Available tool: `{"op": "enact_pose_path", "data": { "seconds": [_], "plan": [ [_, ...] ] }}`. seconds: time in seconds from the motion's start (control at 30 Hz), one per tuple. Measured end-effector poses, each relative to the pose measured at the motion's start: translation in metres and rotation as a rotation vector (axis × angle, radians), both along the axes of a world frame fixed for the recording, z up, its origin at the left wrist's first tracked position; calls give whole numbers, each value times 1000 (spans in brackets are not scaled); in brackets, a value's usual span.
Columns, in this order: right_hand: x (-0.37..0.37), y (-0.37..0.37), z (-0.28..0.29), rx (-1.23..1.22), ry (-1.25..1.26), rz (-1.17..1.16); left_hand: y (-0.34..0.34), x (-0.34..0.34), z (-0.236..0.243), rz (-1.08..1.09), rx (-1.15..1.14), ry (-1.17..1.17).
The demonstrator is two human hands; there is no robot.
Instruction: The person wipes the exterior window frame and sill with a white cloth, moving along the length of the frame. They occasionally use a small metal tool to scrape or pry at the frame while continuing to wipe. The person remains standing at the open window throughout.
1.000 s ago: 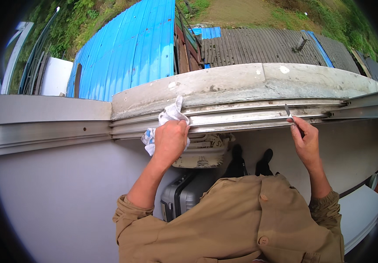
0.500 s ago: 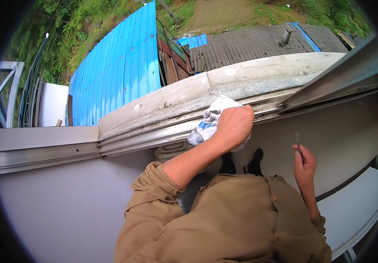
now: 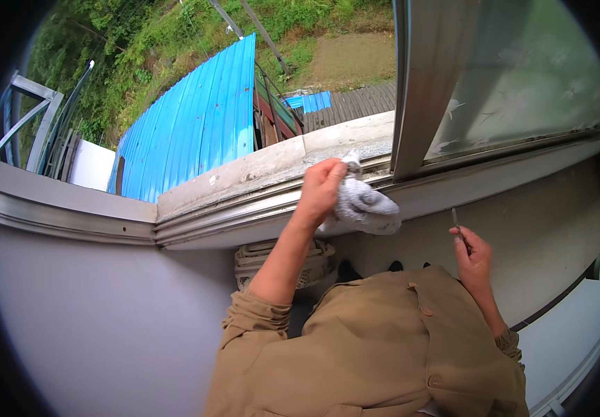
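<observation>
My left hand [image 3: 319, 189] is closed on a crumpled white rag [image 3: 366, 205] with grey stains. The rag bulges out to the right of my fist and hangs over the inner edge of the window track [image 3: 230, 221], a set of pale metal rails. Low on the right, away from the track, my right hand [image 3: 476, 263] grips a slim tool with a narrow metal blade [image 3: 456, 217] pointing up. Its handle is mostly hidden by the fingers, so I cannot tell its exact kind.
A framed sliding window sash [image 3: 408, 97] with patterned glass stands at the right. Outside the sill [image 3: 258, 156] is a blue corrugated roof [image 3: 189, 115]. A pale plastic basket [image 3: 314, 267] sits on the floor below. A white-topped surface [image 3: 578, 333] lies at lower right.
My left hand has lifted and shifted left with the rag, which now hangs out to its right. The view has turned, showing more of the sash. The right hand still holds the slim tool.
</observation>
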State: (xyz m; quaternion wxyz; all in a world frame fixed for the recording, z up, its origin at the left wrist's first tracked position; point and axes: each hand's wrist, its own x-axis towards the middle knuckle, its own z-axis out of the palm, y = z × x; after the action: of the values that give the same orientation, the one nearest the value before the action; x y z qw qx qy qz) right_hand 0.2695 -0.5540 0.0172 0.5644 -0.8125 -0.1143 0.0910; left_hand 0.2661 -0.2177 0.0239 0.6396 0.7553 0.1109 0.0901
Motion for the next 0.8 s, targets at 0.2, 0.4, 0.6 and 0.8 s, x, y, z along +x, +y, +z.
{"op": "enact_pose_path", "data": {
  "seconds": [0.2,0.4,0.6,0.8],
  "plan": [
    [10,25,0,75,8,162,32,-61,49,216,-401,-99],
    [19,55,-6,76,-86,213,45,-75,61,239,-72,52],
    [23,81,-6,69,-78,173,21,-25,31,145,427,-163],
    [19,93,-14,40,-58,57,-32,33,-1,-217,833,-319]
  ]
}}
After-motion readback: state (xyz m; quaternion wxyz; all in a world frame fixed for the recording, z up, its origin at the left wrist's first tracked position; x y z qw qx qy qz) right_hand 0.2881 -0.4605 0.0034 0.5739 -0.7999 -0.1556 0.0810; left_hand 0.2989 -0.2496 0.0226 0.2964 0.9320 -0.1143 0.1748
